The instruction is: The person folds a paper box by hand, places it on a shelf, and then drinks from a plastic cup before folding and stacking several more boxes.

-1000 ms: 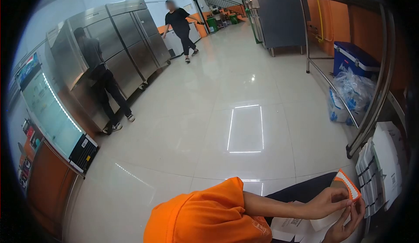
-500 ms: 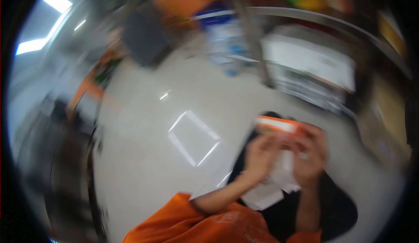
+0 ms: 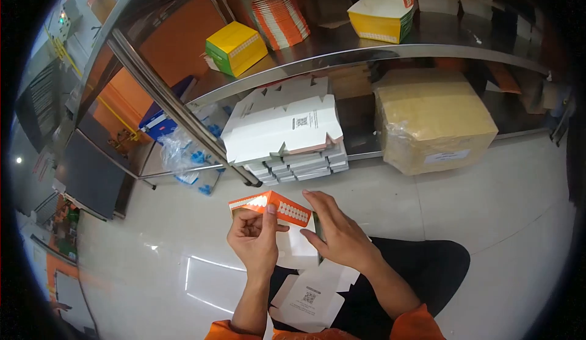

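Note:
A partly folded paperboard box [image 3: 293, 210] is held above my lap, its orange walls printed with rows of white ovals. Its white panel [image 3: 309, 299] with a QR code hangs down over my dark trousers. My left hand [image 3: 255, 236] pinches the front orange wall near its corner, thumb on the outside and fingers curled. At the right end of the box is my right hand [image 3: 339, 233], its thumb and fingers spread apart around the corner; the thumb seems to touch the side. The inside of the box is partly hidden by both hands.
Flat white cartons [image 3: 287, 120] are stacked under a metal shelf [image 3: 262, 74], beside a brown cardboard box [image 3: 436, 126] in plastic wrap. On the shelf stand a yellow-green box [image 3: 237, 48], an open yellow box [image 3: 383, 22] and stacked orange-white cartons [image 3: 278, 16]. A metal post [image 3: 177, 108] stands left.
The view has swung toward the shelf and sharpened. My hands still have the orange box; my right hand's fingers are now spread at its right end, while my left pinches the wall.

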`<action>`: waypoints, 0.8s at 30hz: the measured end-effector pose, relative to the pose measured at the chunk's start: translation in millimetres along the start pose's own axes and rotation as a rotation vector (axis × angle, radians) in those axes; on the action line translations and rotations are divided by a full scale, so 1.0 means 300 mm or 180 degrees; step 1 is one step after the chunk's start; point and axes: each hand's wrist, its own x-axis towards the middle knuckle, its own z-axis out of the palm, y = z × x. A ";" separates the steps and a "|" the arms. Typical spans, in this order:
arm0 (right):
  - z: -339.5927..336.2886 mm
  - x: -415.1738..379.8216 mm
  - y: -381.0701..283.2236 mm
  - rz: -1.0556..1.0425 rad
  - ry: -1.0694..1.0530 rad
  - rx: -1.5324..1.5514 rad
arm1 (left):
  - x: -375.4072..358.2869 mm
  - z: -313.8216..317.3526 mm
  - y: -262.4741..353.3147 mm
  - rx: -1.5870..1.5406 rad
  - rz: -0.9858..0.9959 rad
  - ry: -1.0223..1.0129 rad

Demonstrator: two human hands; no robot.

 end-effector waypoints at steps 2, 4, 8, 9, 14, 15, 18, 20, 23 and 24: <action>0.031 -0.011 0.041 0.0903 -0.0623 0.0821 | 0.007 0.035 0.007 -0.0040 0.0291 -0.0103; 0.060 -0.012 0.090 0.1138 -0.0596 0.1039 | 0.008 0.051 -0.017 -0.0048 0.0313 -0.0155; 0.019 0.002 0.112 0.1192 -0.0611 0.0830 | 0.022 0.077 -0.041 0.0318 0.0750 -0.0586; 0.003 0.004 0.117 0.1196 -0.0620 0.0777 | 0.024 0.089 -0.036 0.0399 0.0692 -0.0849; -0.163 0.008 0.293 0.1226 0.0501 0.0002 | 0.136 0.058 0.200 0.0745 0.1001 -0.3320; -0.259 0.050 0.281 0.1251 0.0866 -0.0279 | 0.214 0.050 0.220 0.0608 0.1060 -0.3542; -0.593 0.259 0.193 0.1867 0.1358 -0.0009 | 0.492 0.302 0.212 0.0506 0.1565 -0.1951; -0.732 0.455 0.128 0.0955 0.1456 -0.0291 | 0.723 0.563 0.124 0.0238 0.2245 -0.1917; -0.896 0.728 0.091 0.1046 0.0940 -0.1131 | 0.876 0.848 0.044 0.0865 0.2134 -0.1524; -0.940 0.812 0.089 0.0933 0.0861 -0.1672 | 0.878 0.894 0.052 0.0875 0.1394 -0.1621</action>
